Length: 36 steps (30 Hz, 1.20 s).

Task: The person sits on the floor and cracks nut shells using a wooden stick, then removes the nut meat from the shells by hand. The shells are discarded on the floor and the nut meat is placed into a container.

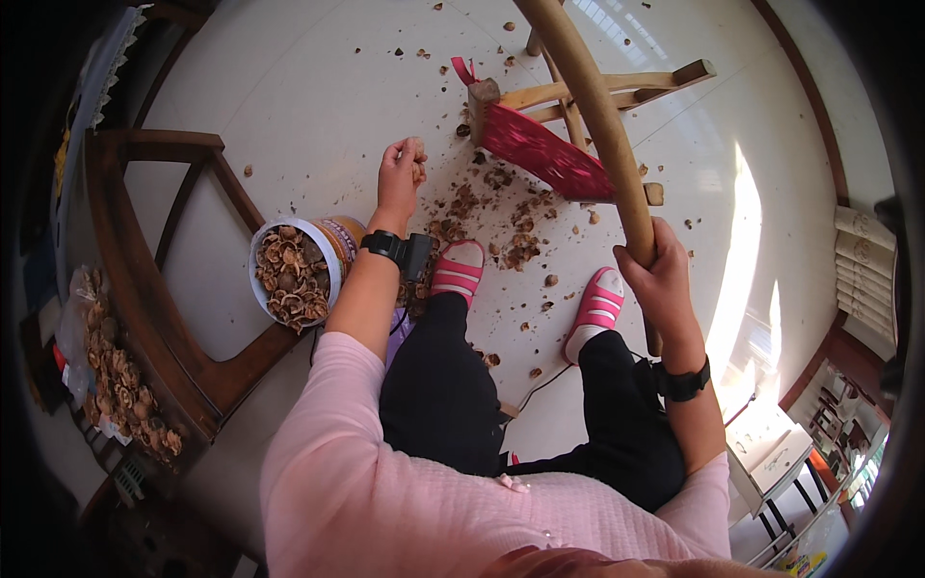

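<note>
My left hand [399,172] is raised over the floor with the fingers closed on walnuts [418,149]; how many is hidden by the fingers. My right hand [659,271] grips a thick, curved wooden handle [605,123] near its lower end. The handle runs up past the top of the view, so its far end is hidden. Behind it a small wooden stool [535,155] with a red cloth seat lies tipped over. Cracked walnut shells [520,249] are scattered on the floor between the stool and my feet.
A round tub [334,271] full of walnut shells stands left of my left forearm, beside a dark wooden chair frame [238,376]. More walnut shells [126,383] are heaped at far left. A thin cable [538,390] lies between my legs. A white cabinet [769,451] stands at right.
</note>
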Available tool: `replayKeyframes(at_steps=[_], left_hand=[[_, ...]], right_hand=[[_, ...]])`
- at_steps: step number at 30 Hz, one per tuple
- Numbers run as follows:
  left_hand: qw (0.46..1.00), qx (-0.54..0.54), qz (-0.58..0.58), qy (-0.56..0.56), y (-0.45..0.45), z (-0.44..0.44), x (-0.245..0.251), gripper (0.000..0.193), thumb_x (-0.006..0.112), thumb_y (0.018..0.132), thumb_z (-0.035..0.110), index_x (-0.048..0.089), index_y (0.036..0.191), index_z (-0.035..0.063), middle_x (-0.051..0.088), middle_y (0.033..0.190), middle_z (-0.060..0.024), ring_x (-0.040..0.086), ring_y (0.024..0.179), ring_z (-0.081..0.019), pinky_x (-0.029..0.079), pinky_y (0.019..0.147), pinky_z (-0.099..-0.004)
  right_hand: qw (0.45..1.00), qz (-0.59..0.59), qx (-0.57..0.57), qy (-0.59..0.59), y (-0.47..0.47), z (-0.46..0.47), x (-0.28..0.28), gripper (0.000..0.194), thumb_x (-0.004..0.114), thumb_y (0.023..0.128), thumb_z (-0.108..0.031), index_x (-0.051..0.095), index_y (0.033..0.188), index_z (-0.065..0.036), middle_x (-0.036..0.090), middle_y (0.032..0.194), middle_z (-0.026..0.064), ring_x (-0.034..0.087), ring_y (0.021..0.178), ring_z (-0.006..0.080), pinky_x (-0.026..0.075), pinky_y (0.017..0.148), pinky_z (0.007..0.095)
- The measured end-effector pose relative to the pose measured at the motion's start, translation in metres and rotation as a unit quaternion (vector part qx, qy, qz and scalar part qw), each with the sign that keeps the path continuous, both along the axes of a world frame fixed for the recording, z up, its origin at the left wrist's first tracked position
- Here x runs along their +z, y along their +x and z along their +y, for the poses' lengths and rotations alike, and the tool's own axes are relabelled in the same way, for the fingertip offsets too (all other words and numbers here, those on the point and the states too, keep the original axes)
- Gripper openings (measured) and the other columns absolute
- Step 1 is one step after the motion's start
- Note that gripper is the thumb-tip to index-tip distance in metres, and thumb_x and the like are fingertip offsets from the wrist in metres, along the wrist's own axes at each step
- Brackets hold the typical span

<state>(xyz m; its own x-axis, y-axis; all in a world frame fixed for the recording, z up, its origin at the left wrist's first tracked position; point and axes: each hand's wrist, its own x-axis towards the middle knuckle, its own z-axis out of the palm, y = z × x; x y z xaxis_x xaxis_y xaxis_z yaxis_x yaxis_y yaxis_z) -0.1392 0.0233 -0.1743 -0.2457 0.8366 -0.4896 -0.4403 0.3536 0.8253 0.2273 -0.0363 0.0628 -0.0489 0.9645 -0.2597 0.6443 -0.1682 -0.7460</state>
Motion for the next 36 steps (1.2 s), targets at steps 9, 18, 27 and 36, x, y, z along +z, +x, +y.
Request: replayKeyframes(at_steps=[9, 18, 27, 36], left_hand=[[0.972, -0.094, -0.08, 0.202, 0.044, 0.031, 0.173, 0.04, 0.065, 0.096, 0.011, 0.056, 0.135, 0.0023, 0.063, 0.106, -0.0023, 0.056, 0.087, -0.0072, 0.049, 0.078, -0.0217], [0.91, -0.086, 0.295, 0.28, 0.073, 0.052, 0.172, 0.036, 0.074, 0.084, 0.001, 0.066, 0.118, -0.0001, 0.062, 0.112, -0.0056, 0.055, 0.074, -0.0079, 0.049, 0.067, -0.0249], [0.851, -0.063, 0.417, 0.313, 0.073, 0.052, 0.172, 0.033, 0.08, 0.08, 0.003, 0.067, 0.11, -0.0009, 0.062, 0.101, -0.0039, 0.052, 0.071, -0.0085, 0.048, 0.066, -0.0247], [0.849, -0.05, 0.417, 0.321, 0.072, 0.053, 0.171, 0.033, 0.08, 0.079, 0.004, 0.068, 0.11, 0.0005, 0.062, 0.1, -0.0044, 0.055, 0.078, -0.012, 0.049, 0.073, -0.0265]], right_hand=[[0.998, 0.014, 0.057, 0.0, -0.017, 0.002, -0.008, 0.032, 0.073, 0.078, -0.002, 0.061, 0.108, 0.003, 0.061, 0.082, 0.0109, 0.057, 0.074, 0.0186, 0.049, 0.071, 0.0315], [0.998, 0.019, 0.064, -0.001, -0.024, 0.004, -0.012, 0.028, 0.072, 0.082, -0.007, 0.059, 0.105, 0.001, 0.06, 0.078, 0.0172, 0.059, 0.07, 0.0294, 0.049, 0.068, 0.0392], [0.997, 0.001, 0.063, 0.051, -0.039, 0.013, 0.006, 0.031, 0.072, 0.085, -0.009, 0.057, 0.11, -0.001, 0.064, 0.084, 0.0199, 0.063, 0.074, 0.0359, 0.051, 0.07, 0.0405], [0.996, -0.055, 0.075, 0.018, -0.048, 0.014, 0.015, 0.029, 0.07, 0.088, -0.01, 0.055, 0.111, -0.001, 0.066, 0.086, 0.0219, 0.066, 0.078, 0.0402, 0.052, 0.07, 0.0433]])
